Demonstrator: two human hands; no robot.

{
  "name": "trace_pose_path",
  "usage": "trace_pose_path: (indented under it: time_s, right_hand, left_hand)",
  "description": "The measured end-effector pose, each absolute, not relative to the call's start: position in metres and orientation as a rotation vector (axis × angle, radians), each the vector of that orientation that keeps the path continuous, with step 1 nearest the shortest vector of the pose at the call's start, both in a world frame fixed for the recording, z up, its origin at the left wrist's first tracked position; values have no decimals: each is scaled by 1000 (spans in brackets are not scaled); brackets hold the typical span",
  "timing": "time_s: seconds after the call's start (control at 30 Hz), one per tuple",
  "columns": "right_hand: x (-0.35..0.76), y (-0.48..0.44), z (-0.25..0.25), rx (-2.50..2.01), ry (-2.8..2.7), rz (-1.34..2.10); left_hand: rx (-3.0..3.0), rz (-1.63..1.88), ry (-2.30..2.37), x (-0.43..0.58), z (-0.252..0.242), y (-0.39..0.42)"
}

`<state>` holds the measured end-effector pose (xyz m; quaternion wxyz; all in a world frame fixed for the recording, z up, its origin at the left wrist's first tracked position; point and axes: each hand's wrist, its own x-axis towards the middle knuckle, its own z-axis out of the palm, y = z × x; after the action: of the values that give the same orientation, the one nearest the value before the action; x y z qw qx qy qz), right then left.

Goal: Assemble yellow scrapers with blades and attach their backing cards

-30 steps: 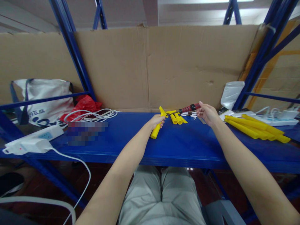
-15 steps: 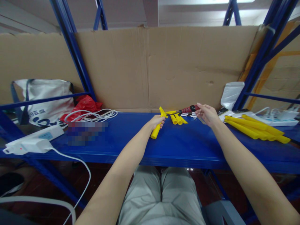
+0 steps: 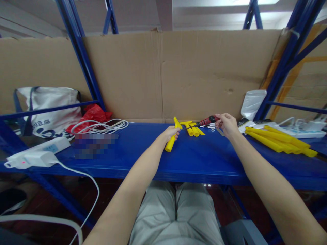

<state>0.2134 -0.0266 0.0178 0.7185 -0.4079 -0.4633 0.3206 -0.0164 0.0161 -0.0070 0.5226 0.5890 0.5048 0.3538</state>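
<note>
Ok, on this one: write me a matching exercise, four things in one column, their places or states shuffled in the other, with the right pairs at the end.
1. Left hand
2. Right hand
3. Pile of yellow tubes
4. Red plastic bag

A. Behind the coiled white cable
B. Fingers at the handle end of a red-and-black screwdriver
C. On the blue table, right of both hands
D. Wrapped around a yellow T-shaped piece

Pairs: 1-D, 2-B, 3-C, 4-A
</note>
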Motion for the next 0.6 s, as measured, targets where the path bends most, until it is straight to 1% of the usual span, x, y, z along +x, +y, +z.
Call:
trace_pose_path:
  time_s: [0.47, 0.6]
  right_hand:
    - [214, -28, 13, -1065, -1234, 792]
    - [217, -30, 13, -1186, -1343, 920]
  left_hand:
    - [1438, 824, 1169, -15, -10, 17]
    - [1436, 810, 1189, -15, -8, 16]
